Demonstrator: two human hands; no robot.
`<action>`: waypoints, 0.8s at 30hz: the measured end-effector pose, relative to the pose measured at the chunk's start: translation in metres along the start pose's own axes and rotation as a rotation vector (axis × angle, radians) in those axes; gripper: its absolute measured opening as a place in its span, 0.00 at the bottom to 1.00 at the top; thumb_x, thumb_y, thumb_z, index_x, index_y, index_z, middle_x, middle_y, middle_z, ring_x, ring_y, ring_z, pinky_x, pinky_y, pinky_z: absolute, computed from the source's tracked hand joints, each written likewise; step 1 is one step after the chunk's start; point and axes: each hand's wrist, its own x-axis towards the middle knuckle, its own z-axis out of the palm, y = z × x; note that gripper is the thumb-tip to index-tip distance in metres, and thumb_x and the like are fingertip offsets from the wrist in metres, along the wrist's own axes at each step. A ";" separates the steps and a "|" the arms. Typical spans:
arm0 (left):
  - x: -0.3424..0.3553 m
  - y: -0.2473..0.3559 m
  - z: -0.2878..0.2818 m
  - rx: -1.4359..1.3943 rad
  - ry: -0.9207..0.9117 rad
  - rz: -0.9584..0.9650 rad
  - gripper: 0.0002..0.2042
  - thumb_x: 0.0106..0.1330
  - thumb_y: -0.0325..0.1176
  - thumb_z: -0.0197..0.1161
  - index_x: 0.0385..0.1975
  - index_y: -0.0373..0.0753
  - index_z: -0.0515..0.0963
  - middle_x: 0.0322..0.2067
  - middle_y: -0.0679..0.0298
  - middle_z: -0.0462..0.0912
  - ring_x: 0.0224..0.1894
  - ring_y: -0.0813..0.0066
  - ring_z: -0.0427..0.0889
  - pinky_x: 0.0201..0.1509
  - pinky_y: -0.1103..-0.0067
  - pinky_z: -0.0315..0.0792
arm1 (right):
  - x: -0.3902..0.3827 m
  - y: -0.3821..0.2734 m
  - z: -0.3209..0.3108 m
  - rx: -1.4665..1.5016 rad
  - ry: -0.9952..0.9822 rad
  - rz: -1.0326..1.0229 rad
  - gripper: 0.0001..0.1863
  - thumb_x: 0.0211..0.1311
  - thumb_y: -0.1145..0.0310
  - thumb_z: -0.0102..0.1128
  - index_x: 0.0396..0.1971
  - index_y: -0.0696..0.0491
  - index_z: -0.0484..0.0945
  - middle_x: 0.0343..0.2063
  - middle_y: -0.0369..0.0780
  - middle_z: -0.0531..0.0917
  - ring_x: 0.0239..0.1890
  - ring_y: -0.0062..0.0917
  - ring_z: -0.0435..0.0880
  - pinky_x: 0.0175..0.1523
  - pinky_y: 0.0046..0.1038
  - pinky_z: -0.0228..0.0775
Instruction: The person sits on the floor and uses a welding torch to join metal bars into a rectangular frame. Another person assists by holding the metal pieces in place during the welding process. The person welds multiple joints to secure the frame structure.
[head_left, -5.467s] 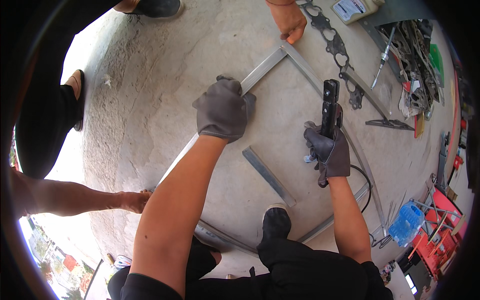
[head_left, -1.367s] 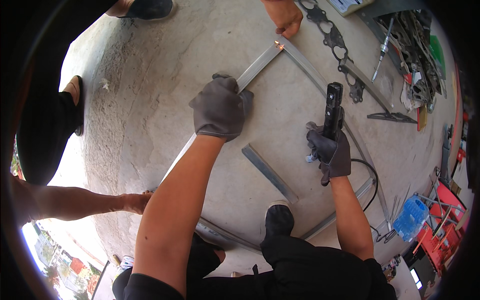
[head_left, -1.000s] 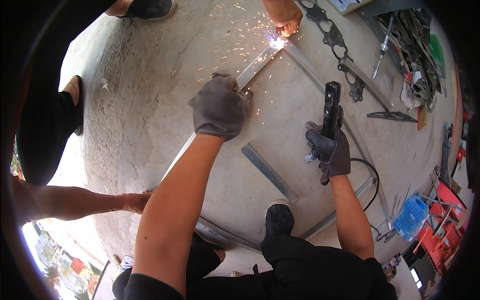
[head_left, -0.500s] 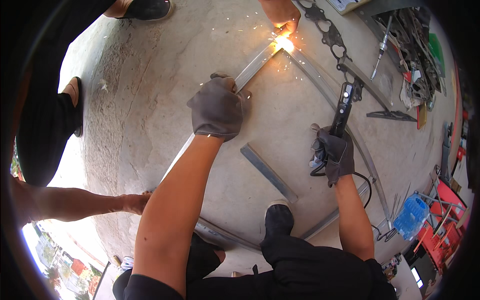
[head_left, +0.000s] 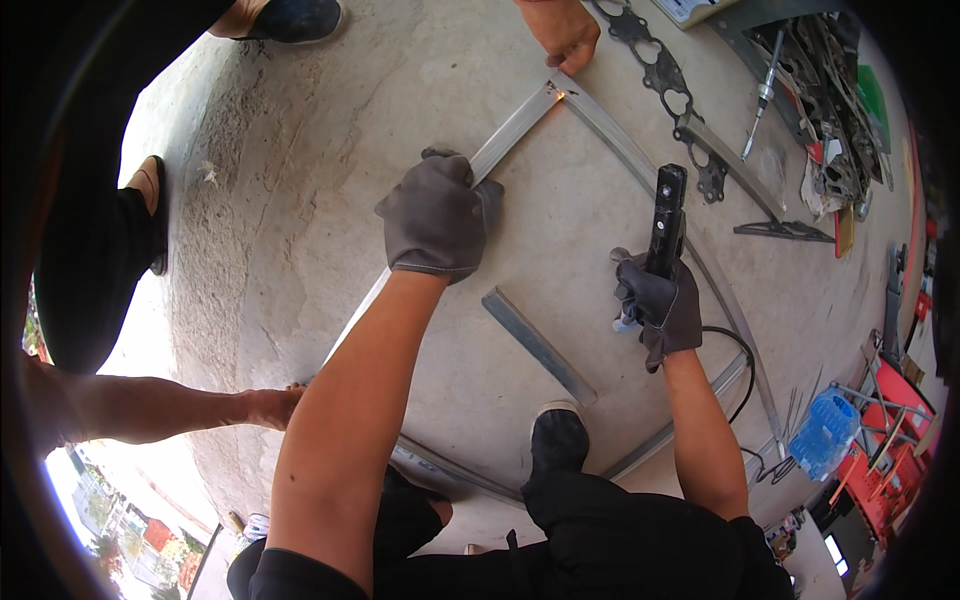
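Note:
My left hand, in a dark grey work glove, is closed around a square metal bar of a frame lying on the floor. Its upper corner glows with a small orange spot. My right hand, gloved the same way, grips a black handheld welding tool, held over the inner side of the right-hand bar. A black cable runs from beneath that hand. Just beyond the glowing corner is another person's bare hand. A loose short metal tube lies inside the frame.
At left, another person's hand rests by the frame's left side. A flat perforated metal gasket lies at the upper right, near a screwdriver-like tool and piled metal parts. A blue plastic container sits at lower right. My shoe stands inside the frame.
The bright flash and flying sparks at the corner have died to a small glow. My right hand and the welding tool have shifted slightly left. My left hand keeps its place.

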 end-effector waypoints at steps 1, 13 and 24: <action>0.000 0.000 -0.001 0.004 0.000 0.000 0.13 0.66 0.45 0.73 0.31 0.43 0.82 0.37 0.59 0.86 0.40 0.49 0.87 0.43 0.59 0.80 | 0.001 -0.002 0.001 -0.028 0.003 0.016 0.08 0.61 0.72 0.74 0.29 0.59 0.83 0.26 0.42 0.87 0.18 0.17 0.78 0.21 0.23 0.68; 0.002 0.001 -0.002 0.014 -0.031 -0.025 0.13 0.67 0.45 0.73 0.33 0.42 0.84 0.38 0.59 0.87 0.40 0.50 0.88 0.44 0.60 0.81 | 0.004 -0.001 0.002 -0.028 -0.007 -0.001 0.09 0.62 0.70 0.74 0.32 0.60 0.85 0.25 0.41 0.87 0.18 0.17 0.79 0.21 0.23 0.68; 0.000 -0.002 -0.002 0.029 -0.046 -0.050 0.12 0.66 0.44 0.74 0.32 0.43 0.84 0.38 0.60 0.87 0.40 0.50 0.88 0.44 0.60 0.80 | -0.029 -0.019 -0.003 0.245 -0.185 0.097 0.19 0.73 0.59 0.64 0.44 0.64 0.85 0.18 0.37 0.80 0.14 0.21 0.75 0.18 0.26 0.70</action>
